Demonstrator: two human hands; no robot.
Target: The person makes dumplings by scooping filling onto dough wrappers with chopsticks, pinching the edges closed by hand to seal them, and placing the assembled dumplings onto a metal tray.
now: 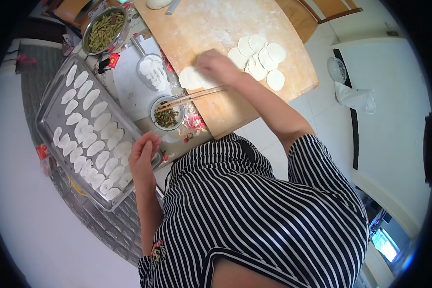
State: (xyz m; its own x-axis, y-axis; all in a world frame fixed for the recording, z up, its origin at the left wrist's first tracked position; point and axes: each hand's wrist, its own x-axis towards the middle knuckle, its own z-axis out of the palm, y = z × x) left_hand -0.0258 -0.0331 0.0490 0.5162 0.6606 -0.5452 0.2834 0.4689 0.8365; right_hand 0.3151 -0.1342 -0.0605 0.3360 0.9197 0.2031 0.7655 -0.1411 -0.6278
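Observation:
On the floured wooden board, my right hand is lowered beside and partly over some round white wrappers; its fingertips are hidden, so what it grips cannot be made out. More round wrappers lie overlapped to its right. My left hand is raised between the tray and the board, its fingers slightly curled and apart, with nothing visible in it. Just above it stands a bowl of chopped filling, with a pair of chopsticks resting across its rim and reaching over the board.
A metal tray at the left holds many folded dumplings. A scoop of white flour lies above the filling bowl. A metal bowl of green pieces stands at the upper left. Wooden chairs are beyond the board.

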